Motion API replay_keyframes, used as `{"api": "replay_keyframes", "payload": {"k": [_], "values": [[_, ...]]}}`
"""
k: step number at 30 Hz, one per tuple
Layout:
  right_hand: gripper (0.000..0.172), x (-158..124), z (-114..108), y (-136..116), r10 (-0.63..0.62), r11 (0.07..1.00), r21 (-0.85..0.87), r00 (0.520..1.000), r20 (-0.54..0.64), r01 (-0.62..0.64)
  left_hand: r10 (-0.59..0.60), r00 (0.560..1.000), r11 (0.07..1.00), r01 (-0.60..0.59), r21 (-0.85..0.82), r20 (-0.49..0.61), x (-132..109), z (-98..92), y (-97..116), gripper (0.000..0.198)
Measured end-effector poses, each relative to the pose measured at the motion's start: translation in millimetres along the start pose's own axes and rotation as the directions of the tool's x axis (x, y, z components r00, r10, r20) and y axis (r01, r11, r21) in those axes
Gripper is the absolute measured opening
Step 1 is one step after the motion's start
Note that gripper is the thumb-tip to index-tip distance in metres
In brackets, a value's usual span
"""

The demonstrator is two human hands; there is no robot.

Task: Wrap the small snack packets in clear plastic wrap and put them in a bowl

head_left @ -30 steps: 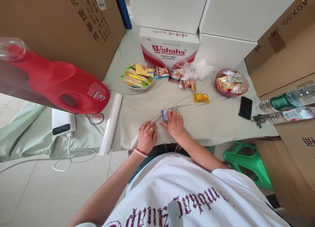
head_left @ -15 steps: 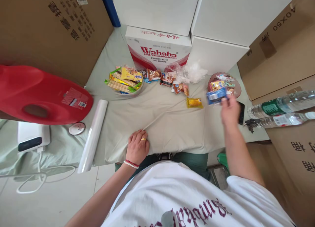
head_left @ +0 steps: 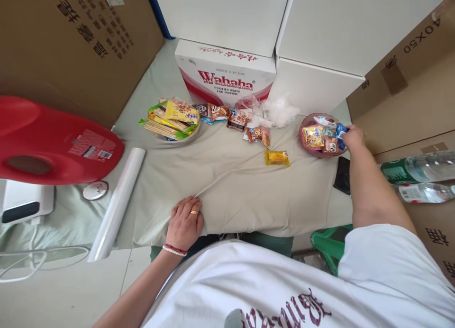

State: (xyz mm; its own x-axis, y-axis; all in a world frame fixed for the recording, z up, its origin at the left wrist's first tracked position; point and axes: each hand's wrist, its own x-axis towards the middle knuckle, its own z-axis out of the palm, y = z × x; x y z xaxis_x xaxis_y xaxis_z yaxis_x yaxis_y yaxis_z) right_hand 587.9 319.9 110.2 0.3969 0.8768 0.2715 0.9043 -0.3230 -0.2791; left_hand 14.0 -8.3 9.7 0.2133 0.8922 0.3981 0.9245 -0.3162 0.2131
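Observation:
At the right edge of a pinkish clear bowl (head_left: 304, 147), my right hand (head_left: 354, 137) has its fingers closed on a blue snack packet (head_left: 341, 132). Inside that bowl lie several wrapped snacks, among them a yellow and pink packet (head_left: 313, 137). My left hand (head_left: 185, 223) rests flat, palm down, on the cloth (head_left: 234, 195) near the table's front edge, with nothing in it. A yellow wrapped snack (head_left: 277, 157) lies left of the bowl. Farther back are several brown packets, such as a brown snack packet (head_left: 218, 112).
A clear bowl (head_left: 192, 137) full of snacks stands back left. Behind are a Wahaha carton (head_left: 227, 77) and crumpled plastic bags (head_left: 280, 111). A red jug (head_left: 67, 143) and white roll (head_left: 117, 205) are left; a phone (head_left: 342, 175) and bottles (head_left: 426, 168) are right.
My right hand has carried the blue snack packet right and slightly back, from in front of the pinkish bowl to its right side. My left hand stays on the cloth. The view has shifted slightly.

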Motion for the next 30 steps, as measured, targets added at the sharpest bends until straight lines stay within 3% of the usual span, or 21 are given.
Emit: {"api": "replay_keyframes", "payload": {"k": [3,7,9,11,12,15,17,18,20,23,25,28,30], "values": [[0.033,-15.7,2.7,-4.4,0.055,0.995,-0.086,0.998,-0.012,-0.056,0.001,1.0,1.0,-0.001,0.004,-0.007,0.1,-0.3,0.4,0.027],[0.043,-20.6,-12.9,-23.9,0.054,0.982,-0.164,0.97,-0.239,-0.095,-0.021,1.0,1.0,0.021,-0.008,-0.004,-1.2,0.1,-0.1,0.029],[0.046,-20.0,-20.4,-47.5,-0.003,0.992,-0.125,0.956,-0.294,-0.036,-0.032,0.999,0.999,0.032,-0.022,0.003,-2.6,0.8,-0.9,0.03],[0.043,-26.3,-21.1,-82.0,-0.181,0.983,-0.069,0.958,-0.223,0.17,-0.035,0.999,0.999,0.035,-0.04,0.007,-3.8,1.6,-1.5,0.029],[0.04,-33.6,-17.9,-102.4,-0.313,0.95,-0.038,0.937,-0.155,0.311,-0.039,0.999,0.998,0.039,-0.051,0.008,-4.2,1.8,-1.5,0.029],[0.033,-68.7,4.6,-167.5,-0.635,0.773,0.044,0.769,0.07,0.633,-0.056,0.998,0.996,0.057,-0.07,0.01,-4.4,1.1,-0.2,0.028],[0.042,-94.6,25.2,-206.2,-0.7,0.709,0.059,0.692,0.175,0.702,-0.06,0.998,0.997,0.06,-0.058,0.01,-3.9,-0.5,1.7,0.026],[0.051,-105.3,35.2,-222.4,-0.702,0.703,0.051,0.68,0.212,0.71,-0.057,0.998,0.997,0.058,-0.047,0.01,-3.5,-1.4,2.6,0.025],[0.06,-119.5,51.3,-247.5,-0.663,0.728,0.013,0.699,0.269,0.685,-0.051,0.999,0.998,0.052,-0.033,0.009,-2.8,-3.0,4.1,0.025],[0.039,-125.5,59.6,-267.6,-0.569,0.797,-0.019,0.759,0.316,0.604,-0.06,0.998,0.997,0.061,-0.05,0.009,-2.3,-3.8,5.2,0.025],[0.03,-126.5,53.2,-270.0,-0.55,0.828,0.04,0.795,0.257,0.56,-0.074,0.997,0.994,0.074,-0.075,0.011,-2.6,-3.5,5.3,0.025],[0.021,-138.5,31.1,-257.1,-0.506,0.821,0.345,0.859,0.073,0.454,-0.085,0.996,0.989,0.084,-0.119,-0.004,-4.5,-3.6,4.7,0.025],[0.022,-159.8,14.4,-238.8,-0.371,0.72,0.646,0.927,0.049,0.254,-0.117,0.993,0.98,0.11,-0.168,-0.032,-6.8,-4.9,3.8,0.023]]}}
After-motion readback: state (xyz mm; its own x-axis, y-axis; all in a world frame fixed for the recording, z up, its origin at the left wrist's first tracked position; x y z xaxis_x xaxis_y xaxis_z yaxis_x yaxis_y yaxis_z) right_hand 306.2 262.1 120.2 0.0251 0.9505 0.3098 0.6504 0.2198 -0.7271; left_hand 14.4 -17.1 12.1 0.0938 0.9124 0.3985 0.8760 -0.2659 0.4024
